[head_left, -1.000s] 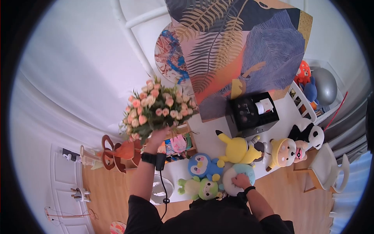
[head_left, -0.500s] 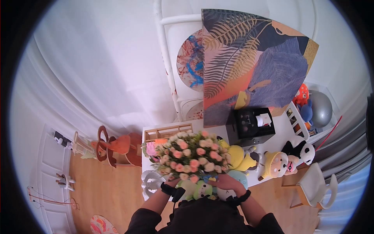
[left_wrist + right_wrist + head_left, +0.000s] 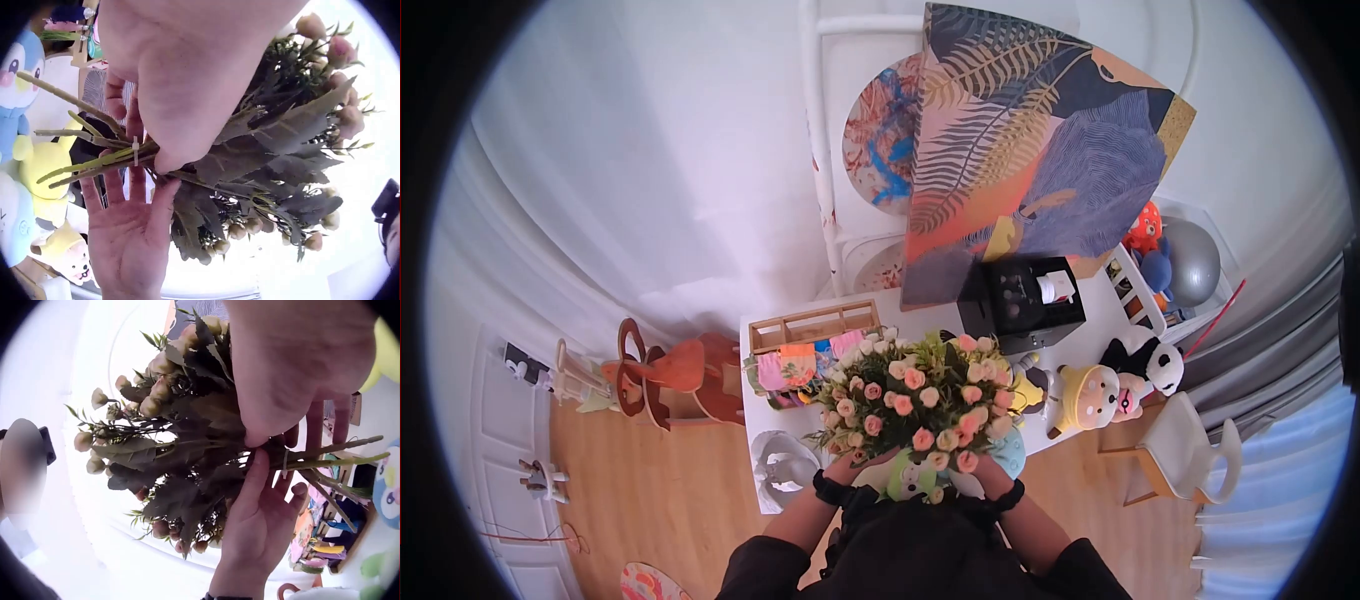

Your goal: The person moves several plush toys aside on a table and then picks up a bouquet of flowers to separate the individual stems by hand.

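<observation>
A bouquet of pink and cream roses [image 3: 910, 395] is held low in front of my body, over the table's near side. My left hand [image 3: 858, 465] holds it from the left and my right hand [image 3: 992, 472] from the right, both under the blooms. In the left wrist view, both thumbs press on the bare green stems [image 3: 81, 167] beside a pale tie [image 3: 135, 151], while fingers reach behind them. Dark leaves [image 3: 187, 447] spread just above the grip in the right wrist view. The bouquet hides part of the plush toys beneath it.
On the white table [image 3: 915, 318] stand a wooden divided tray [image 3: 815, 325] with colourful items, a black box [image 3: 1025, 305], a white ring-like object [image 3: 785, 468] and several plush toys, among them a panda [image 3: 1148, 358]. A large patterned panel [image 3: 1040, 150] leans behind.
The bouquet came from the left, over the tray, to the middle in front of my body. My right hand left the round plush and joined the left at the stems.
</observation>
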